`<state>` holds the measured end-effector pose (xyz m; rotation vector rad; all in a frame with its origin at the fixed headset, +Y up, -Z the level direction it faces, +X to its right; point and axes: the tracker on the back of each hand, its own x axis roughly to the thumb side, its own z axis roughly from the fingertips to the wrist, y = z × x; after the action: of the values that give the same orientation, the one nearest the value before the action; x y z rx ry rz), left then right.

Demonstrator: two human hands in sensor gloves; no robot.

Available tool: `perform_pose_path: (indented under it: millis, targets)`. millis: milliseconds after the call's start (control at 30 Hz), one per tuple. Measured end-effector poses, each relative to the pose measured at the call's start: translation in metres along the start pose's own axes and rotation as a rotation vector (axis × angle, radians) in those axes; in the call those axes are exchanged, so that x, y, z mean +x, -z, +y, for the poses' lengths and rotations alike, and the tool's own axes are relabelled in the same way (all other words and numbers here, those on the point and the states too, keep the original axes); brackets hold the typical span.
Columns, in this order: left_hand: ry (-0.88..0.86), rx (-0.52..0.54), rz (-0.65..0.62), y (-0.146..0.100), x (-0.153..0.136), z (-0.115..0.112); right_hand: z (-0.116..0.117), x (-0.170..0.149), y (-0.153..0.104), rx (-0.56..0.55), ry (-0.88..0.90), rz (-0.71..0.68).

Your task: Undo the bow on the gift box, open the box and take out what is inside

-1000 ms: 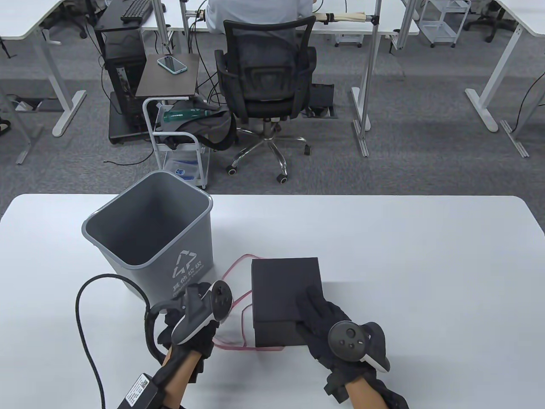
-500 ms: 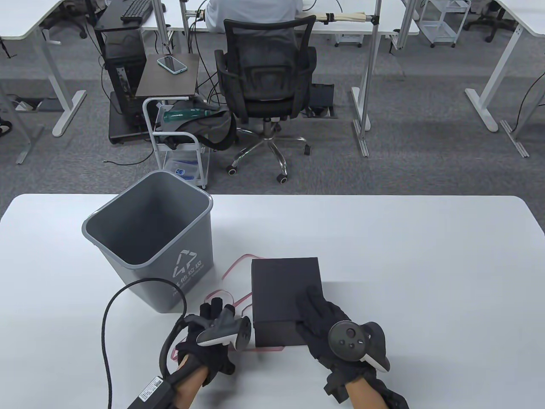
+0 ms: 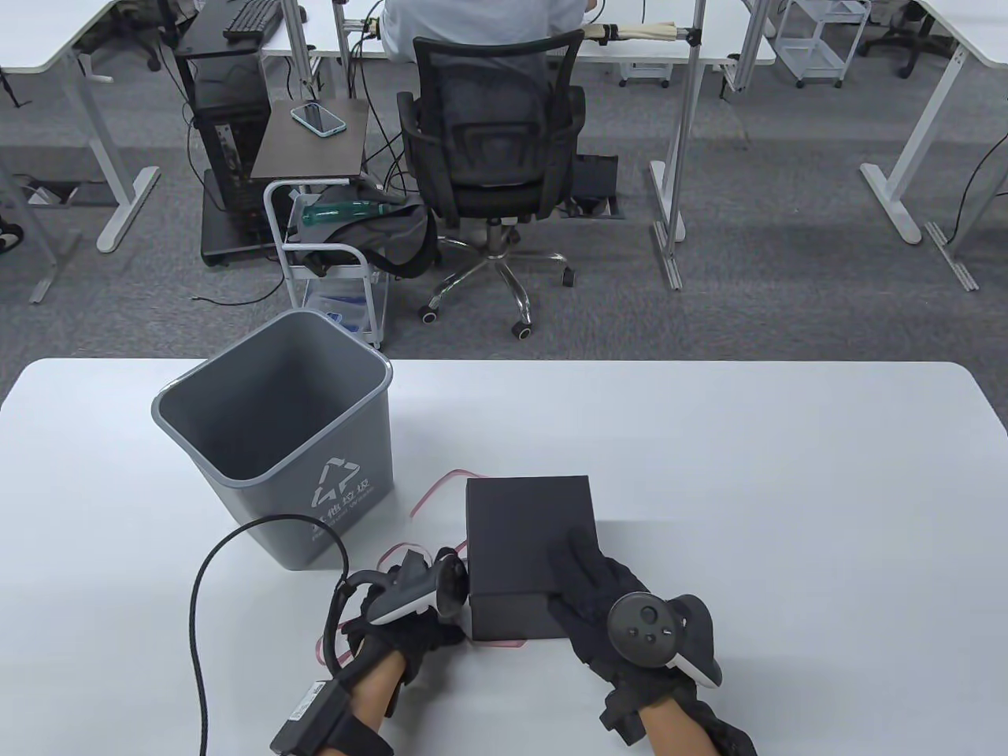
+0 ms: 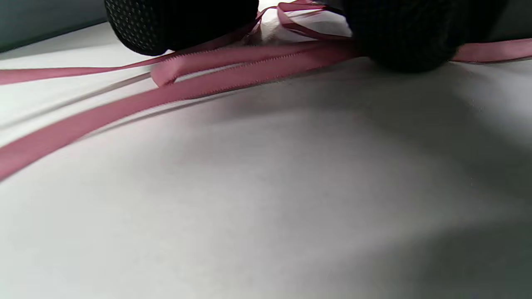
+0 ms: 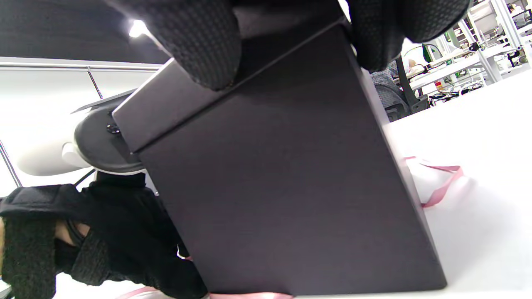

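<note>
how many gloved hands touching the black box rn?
1 for certain. The right hand rests on the near right corner of the matte black cardboard gift box. The left hand is beside its left wall, on the pink ribbon; contact there is unclear.

Open-plan office: grey carpet (image 3: 787, 197), rows of white desks (image 3: 47, 39), mesh swivel chair (image 3: 492, 150), keyboard (image 3: 252, 20), tower PC (image 3: 228, 134).

I see the box (image 3: 529, 543) near the table's (image 3: 787, 488) front edge, the bin (image 3: 276, 433) behind and to its left. Ribbon (image 3: 429, 492) lies on the table left of the box, between them.
</note>
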<state>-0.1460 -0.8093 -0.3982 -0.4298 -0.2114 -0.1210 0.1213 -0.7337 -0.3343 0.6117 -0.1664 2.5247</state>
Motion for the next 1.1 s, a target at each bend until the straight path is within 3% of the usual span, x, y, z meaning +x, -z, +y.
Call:
perform_pose_path:
  millis: [333, 467, 667, 1100]
  targets:
    - [-0.022, 0.248, 0.065, -0.009, 0.003, 0.001, 0.001, -0.001, 0.000, -0.011, 0.003, -0.005]
    - [-0.091, 0.270, 0.113, -0.010, 0.002, 0.000, 0.003, -0.003, -0.001, -0.019, 0.004, -0.009]
    - [-0.063, 0.266, 0.215, -0.013, -0.001, -0.001, 0.002, -0.004, -0.002, -0.025, 0.000, 0.004]
    - [-0.161, 0.245, 0.530, -0.016, -0.054, -0.010, -0.007, -0.013, -0.006, -0.031, 0.003, 0.059]
